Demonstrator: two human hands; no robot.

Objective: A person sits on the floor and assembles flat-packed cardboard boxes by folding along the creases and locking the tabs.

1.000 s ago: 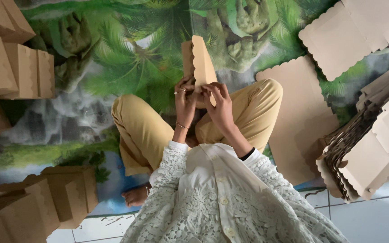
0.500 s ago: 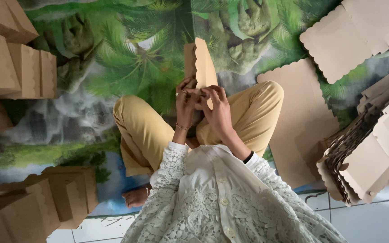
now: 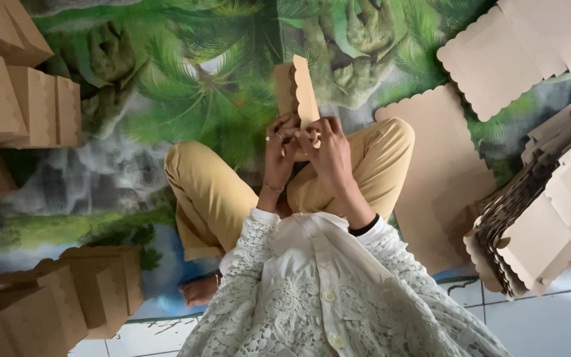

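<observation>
spread across the floor: a printed mat [image 3: 166,99] with green palm leaves, grey rock and a blue strip; white floor tiles [image 3: 536,317] showing past its near edge. seated cross-legged on the mat in mustard-yellow trousers [image 3: 213,192] and a white lace buttoned shirt [image 3: 325,297], one bare foot [image 3: 199,289] tucked near the mat's near edge.

raised in front of the knees, over the middle of the mat: a brown scallop-edged cardboard box piece [image 3: 297,89], partly folded, standing upright with its wavy edge pointing away. left hand [image 3: 280,142] closed on its lower end, a ring on one finger and a thin bracelet at the wrist. right hand [image 3: 328,149] also clamped on that lower end, fingers curled over the card, touching the left hand. exact fold under the fingers hidden.

toward the mat's left edge, a row of folded brown cardboard boxes [image 3: 28,106] standing side by side. at the near left corner, more finished brown boxes [image 3: 67,297] leaning together, partly on the tiles. just beside the right knee, a flat scalloped brown cardboard sheet [image 3: 437,178] lying on the mat. at the far right corner, another flat scalloped cardboard blank [image 3: 517,46]. along the right edge, a thick stack of unfolded brown cardboard blanks [image 3: 550,211], fanned, reaching onto the tiles.
</observation>
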